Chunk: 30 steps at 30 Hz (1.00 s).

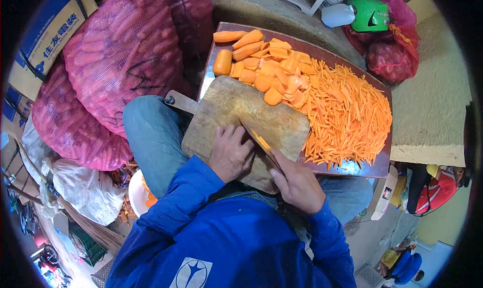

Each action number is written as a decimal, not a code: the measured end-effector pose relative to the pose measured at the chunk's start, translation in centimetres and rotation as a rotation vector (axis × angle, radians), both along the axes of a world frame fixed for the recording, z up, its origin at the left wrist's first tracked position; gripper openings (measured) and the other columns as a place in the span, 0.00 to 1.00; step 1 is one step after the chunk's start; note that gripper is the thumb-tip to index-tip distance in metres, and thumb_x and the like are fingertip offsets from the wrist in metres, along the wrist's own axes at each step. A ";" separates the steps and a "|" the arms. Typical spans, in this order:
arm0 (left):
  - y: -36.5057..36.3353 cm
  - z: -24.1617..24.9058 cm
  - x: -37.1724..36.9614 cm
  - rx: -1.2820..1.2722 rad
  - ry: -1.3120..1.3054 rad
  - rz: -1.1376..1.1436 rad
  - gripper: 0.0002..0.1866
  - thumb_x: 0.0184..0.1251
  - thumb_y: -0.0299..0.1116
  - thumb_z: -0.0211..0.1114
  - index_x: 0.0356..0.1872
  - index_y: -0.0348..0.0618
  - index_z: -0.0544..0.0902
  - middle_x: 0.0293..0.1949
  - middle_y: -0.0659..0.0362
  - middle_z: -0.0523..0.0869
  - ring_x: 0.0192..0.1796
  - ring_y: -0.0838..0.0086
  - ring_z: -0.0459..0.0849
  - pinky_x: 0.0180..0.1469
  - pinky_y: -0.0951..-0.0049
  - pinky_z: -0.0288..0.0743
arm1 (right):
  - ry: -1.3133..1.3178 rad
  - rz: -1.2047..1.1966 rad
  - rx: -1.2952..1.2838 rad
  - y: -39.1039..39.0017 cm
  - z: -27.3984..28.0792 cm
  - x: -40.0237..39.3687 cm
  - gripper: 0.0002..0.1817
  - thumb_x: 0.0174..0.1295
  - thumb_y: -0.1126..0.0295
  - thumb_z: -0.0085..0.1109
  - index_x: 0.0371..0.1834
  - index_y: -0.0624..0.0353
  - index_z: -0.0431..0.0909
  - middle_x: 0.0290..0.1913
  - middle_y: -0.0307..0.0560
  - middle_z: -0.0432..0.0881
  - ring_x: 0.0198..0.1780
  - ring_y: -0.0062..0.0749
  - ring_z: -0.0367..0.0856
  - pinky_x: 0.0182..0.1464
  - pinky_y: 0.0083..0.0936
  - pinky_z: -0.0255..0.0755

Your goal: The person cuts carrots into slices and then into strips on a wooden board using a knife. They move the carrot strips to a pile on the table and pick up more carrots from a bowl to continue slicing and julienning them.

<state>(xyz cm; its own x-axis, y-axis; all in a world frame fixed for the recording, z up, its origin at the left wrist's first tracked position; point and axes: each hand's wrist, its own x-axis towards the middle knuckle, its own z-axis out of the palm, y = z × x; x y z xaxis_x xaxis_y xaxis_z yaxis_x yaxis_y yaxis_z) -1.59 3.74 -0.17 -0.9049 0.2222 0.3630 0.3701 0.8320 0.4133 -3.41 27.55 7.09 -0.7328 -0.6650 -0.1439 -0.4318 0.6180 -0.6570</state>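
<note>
A worn wooden cutting board (211, 104) lies at an angle over my lap and the edge of a dark red table (322, 45). My right hand (300, 183) is closed around a knife (259, 139), its blade pointing up and left over the board. Orange carrot slivers cling to the blade. Just left of the knife, my left hand (231, 154) rests on the board with curled fingers; whether anything is under them is hidden. Beyond the board lie whole peeled carrots (247, 49), carrot slices (282, 77) and a large heap of carrot strips (347, 117).
Red mesh sacks of carrots (126, 62) stand at the left. A metal blade (182, 102) juts out by the board's left corner. A white bowl (136, 193) is beside my left leg. A green container (370, 11) and a red net bag (392, 59) sit beyond the table.
</note>
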 end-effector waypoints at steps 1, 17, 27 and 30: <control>0.0 -0.1 -0.1 0.002 0.004 -0.003 0.13 0.56 0.35 0.76 0.42 0.44 0.89 0.45 0.52 0.79 0.50 0.54 0.78 0.54 0.51 0.68 | 0.022 0.011 -0.034 -0.5 -0.3 -0.6 0.30 0.78 0.63 0.61 0.79 0.64 0.67 0.46 0.69 0.88 0.47 0.66 0.88 0.47 0.55 0.81; -1.0 -1.5 0.3 0.131 0.022 -0.014 0.18 0.47 0.26 0.73 0.44 0.37 0.86 0.45 0.49 0.80 0.52 0.50 0.78 0.56 0.50 0.69 | -0.006 -0.001 -0.012 -1.2 1.5 0.4 0.29 0.78 0.64 0.61 0.77 0.64 0.67 0.47 0.70 0.87 0.47 0.69 0.88 0.49 0.57 0.81; -1.2 -2.0 0.2 0.206 0.054 0.004 0.18 0.45 0.24 0.73 0.41 0.35 0.85 0.43 0.47 0.78 0.49 0.48 0.78 0.54 0.50 0.69 | 0.034 0.010 -0.013 -2.0 1.0 0.4 0.26 0.78 0.68 0.60 0.76 0.64 0.71 0.53 0.72 0.87 0.54 0.70 0.86 0.58 0.52 0.79; -1.3 -1.4 0.3 0.192 0.005 -0.005 0.17 0.46 0.23 0.72 0.41 0.35 0.84 0.43 0.47 0.78 0.48 0.48 0.78 0.53 0.50 0.69 | 0.043 -0.010 -0.028 -2.1 -0.3 0.3 0.30 0.78 0.64 0.60 0.78 0.63 0.66 0.48 0.70 0.88 0.49 0.68 0.88 0.49 0.55 0.82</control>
<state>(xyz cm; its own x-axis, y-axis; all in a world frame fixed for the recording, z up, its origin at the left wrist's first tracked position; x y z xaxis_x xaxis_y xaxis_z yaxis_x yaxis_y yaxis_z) -1.32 2.46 -1.59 -0.9022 0.1527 0.4035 0.3761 0.7365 0.5622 -3.11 25.42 6.74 -0.7447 -0.6607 -0.0940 -0.4537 0.6045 -0.6548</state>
